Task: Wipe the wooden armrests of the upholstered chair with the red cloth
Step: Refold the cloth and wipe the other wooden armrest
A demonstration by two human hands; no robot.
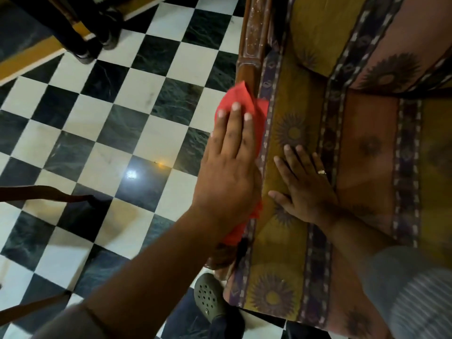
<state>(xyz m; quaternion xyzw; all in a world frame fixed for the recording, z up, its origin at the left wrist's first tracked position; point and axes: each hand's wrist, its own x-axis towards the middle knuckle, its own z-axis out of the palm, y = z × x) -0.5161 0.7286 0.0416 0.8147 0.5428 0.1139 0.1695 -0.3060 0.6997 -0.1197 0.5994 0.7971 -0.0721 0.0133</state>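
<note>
The upholstered chair (318, 99) fills the right side, covered in yellow, orange and purple sunflower-pattern fabric. Its left wooden armrest (254, 37) runs from the top centre downward, dark brown and dusty. A red cloth (241, 94) is draped over the middle of that armrest. My left hand (228, 167) lies flat on the cloth, fingers stretched forward, pressing it against the wood. More red cloth shows below the wrist. My right hand (303, 184), with a ring, rests flat and spread on the seat cushion beside the armrest. The other armrest is out of view.
Black and white checkered floor tiles (110, 133) spread to the left. My foot in a grey clog (210, 299) stands by the chair's front corner. Dark furniture legs (80, 37) stand at the top left. Brown straps (49, 194) hang at the left edge.
</note>
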